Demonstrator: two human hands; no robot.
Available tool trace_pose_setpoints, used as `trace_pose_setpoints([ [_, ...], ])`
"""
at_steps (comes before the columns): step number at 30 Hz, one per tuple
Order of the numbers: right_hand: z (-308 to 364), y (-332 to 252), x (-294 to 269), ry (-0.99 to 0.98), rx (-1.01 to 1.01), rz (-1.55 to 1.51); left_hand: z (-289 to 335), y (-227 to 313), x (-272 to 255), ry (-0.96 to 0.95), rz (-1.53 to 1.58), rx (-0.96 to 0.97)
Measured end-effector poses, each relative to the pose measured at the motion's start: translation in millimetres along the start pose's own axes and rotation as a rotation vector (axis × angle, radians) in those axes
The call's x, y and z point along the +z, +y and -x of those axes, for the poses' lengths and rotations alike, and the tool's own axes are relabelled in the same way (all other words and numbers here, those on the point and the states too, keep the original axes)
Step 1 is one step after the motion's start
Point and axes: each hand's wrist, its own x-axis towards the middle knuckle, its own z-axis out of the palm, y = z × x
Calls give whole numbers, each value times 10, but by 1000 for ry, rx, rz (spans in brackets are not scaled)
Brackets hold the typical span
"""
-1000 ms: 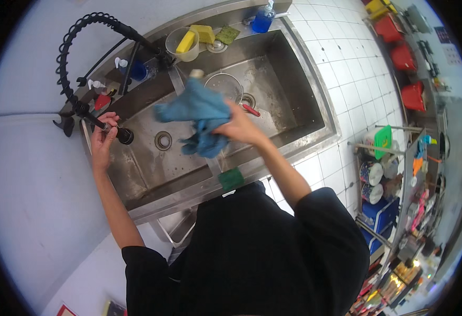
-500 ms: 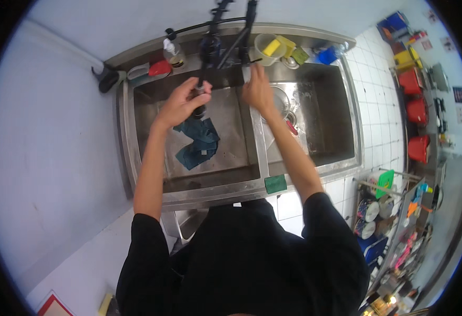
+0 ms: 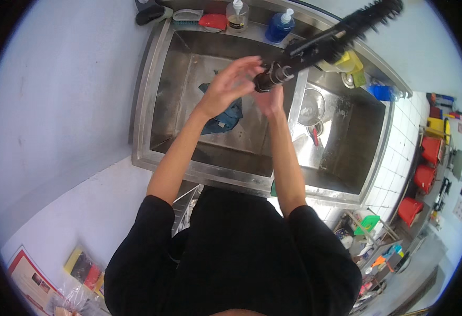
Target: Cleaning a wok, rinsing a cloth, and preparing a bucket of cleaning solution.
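A black spring-hose faucet [image 3: 341,37] reaches over the sinks, its spray head [image 3: 273,77] ending above the left basin. Beside that nozzle is my left hand [image 3: 230,87], its slightly blurred fingers stretched out and apart, with nothing in them. My right hand [image 3: 270,101] is close against the spray head's lower side; the nozzle hides most of its fingers, so I cannot tell whether it grips anything. Below my left hand a dark teal cloth [image 3: 230,118] lies crumpled in the left basin [image 3: 189,147], partly covered by that hand and forearm.
The right basin [image 3: 341,152] holds a round strainer [image 3: 311,107] and a red-handled item [image 3: 315,138]. Along the back ledge stand a clear pump bottle [image 3: 237,18], a blue pump bottle [image 3: 280,27], a red brush [image 3: 213,21] and a yellow container [image 3: 349,62].
My left hand has let go of the spray head and its fingers have spread. My right hand has come from the faucet's upright to the nozzle. The view has shifted.
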Motion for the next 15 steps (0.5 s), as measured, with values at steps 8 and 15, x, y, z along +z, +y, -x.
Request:
trace_pose_setpoints([
  [8, -63, -19, -459, -175, 135, -468, 1611, -3041, -331, 80, -865, -921],
  [15, 402, -131, -226, -43, 207, 230, 1513, -3413, -100, -230, -1522, -604],
])
